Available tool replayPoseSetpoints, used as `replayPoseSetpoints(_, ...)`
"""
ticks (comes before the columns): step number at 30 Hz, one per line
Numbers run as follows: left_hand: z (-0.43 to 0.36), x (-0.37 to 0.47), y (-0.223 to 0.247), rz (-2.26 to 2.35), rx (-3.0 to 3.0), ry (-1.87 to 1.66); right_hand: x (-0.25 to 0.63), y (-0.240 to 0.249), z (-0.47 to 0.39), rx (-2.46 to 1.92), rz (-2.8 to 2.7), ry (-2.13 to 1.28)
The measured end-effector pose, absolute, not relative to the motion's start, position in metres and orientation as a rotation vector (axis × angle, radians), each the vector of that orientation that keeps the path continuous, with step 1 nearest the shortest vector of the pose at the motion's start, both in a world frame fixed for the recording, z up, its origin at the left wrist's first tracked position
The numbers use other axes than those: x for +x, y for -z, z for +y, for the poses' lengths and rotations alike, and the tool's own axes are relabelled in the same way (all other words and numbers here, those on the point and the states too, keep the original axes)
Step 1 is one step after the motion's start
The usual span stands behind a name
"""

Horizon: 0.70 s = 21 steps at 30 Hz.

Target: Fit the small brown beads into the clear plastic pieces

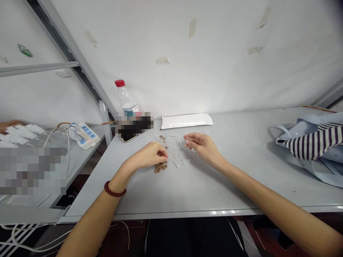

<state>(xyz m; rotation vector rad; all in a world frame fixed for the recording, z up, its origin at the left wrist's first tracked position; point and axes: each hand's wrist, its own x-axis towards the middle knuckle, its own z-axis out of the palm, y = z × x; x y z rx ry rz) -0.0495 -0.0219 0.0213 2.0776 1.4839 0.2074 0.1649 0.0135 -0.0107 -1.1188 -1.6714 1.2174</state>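
Observation:
My left hand [150, 155] is over a small heap of brown cork-like stoppers [160, 168], thumb and fingertips pinched together. Whatever is between those fingertips, if anything, is too small to make out. My right hand [202, 144], a little above the table, pinches a tiny clear bottle [188, 140] between thumb and fingers. Several similar clear bottles [184, 161] lie loose between my hands, and others are partly covered by my right hand. Beyond my left hand is a cluster of clear bottles with brown pieces [162, 140] among them.
A white padded packet [187, 121] lies along the wall. At back left are a phone [136, 129] and a red-capped plastic bottle [125, 96]. A striped fabric bag [313, 144] occupies the right side. A power strip [85, 135] sits on the neighbouring left table.

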Motion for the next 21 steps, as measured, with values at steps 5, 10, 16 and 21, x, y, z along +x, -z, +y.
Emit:
replayPoseSetpoints(5,-0.022,-0.047,-0.019,1.471,2.019,-0.25,0.163,0.013,0.01,-1.058,-1.743,-1.215)
replayPoseSetpoints(10,-0.02,-0.05,-0.018,1.444,1.977,-0.227,0.162,0.018,0.009,-1.042,-1.851,-1.104)
replayPoseSetpoints(16,-0.022,-0.054,-0.024,1.408,2.035,-0.146,0.162,0.018,0.006,-0.931,-1.964,-1.103)
replayPoseSetpoints(21,-0.027,-0.047,-0.024,1.404,1.895,-0.118,0.163,0.012,0.002,-0.872,-2.005,-1.033)
